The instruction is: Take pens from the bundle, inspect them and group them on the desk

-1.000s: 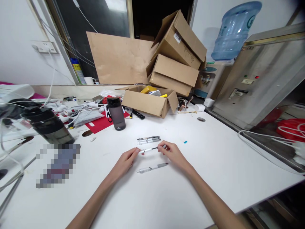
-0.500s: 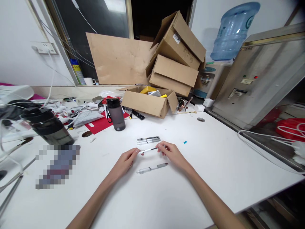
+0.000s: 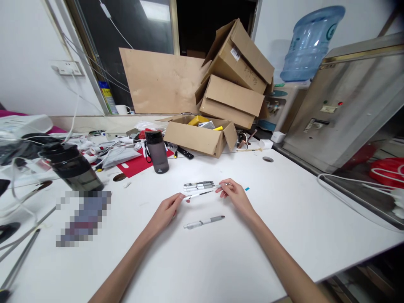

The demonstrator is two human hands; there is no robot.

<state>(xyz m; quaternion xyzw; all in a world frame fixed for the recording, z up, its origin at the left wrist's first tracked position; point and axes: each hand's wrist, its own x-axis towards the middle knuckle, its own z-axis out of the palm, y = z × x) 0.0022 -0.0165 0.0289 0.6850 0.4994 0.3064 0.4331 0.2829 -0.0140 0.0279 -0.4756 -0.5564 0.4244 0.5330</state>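
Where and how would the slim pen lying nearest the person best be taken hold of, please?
The slim pen is probably best pinched at mid-barrel, coming straight down from above, across its long sides. It lies flat and nearly crosswise on the white table, grey end rightward, with nothing on top of it.

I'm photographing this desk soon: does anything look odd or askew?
Yes. The slim white pen in the left hand ends in a bare, thin dark rod, as if taken apart. Behind, the upper brown cardboard box tilts over another brown cardboard box, looking possibly unstable.
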